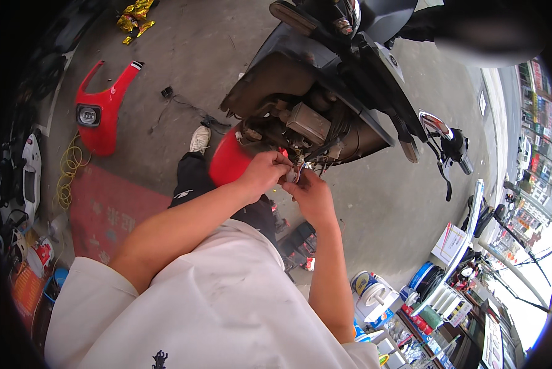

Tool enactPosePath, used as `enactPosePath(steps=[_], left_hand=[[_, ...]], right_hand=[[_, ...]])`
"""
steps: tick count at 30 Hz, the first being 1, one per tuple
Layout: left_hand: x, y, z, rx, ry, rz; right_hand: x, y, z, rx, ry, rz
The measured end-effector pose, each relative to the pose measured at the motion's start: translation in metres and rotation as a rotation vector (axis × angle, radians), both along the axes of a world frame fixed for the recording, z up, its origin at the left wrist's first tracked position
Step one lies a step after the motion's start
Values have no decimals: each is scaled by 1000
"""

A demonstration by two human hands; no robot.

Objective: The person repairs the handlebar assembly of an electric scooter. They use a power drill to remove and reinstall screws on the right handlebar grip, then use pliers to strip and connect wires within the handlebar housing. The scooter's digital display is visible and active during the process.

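A dark scooter (270, 74) stands in front of me with its housing opened, showing a dusty metal box (308, 122), wires and grimy parts. Below that, my left hand (265, 175) and my right hand (310, 195) meet with fingers closed on a small pale part with wires (293, 173); my fingers partly hide it, so I cannot make out what it is. A red panel (227, 157) lies just behind my left hand, low beside the opened housing.
A red body panel with a lamp (110, 123) lies on the concrete floor (184, 55) at left, near a loose cable (181, 101), yellow hose (70, 166) and red mat (104, 209). Crowded shelving (411, 323) stands at lower right; a street runs beyond.
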State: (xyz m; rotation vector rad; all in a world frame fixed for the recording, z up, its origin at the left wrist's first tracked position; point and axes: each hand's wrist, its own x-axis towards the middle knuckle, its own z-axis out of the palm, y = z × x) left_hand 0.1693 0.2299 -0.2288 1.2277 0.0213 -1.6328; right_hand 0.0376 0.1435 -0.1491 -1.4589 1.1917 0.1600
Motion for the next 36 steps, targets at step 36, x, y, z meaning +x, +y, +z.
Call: enactPosePath(steps=[36], left_hand=[[18,-1,33,-6,41,-9]], right_hand=[[-45,34,-44,-65,-122,-807]])
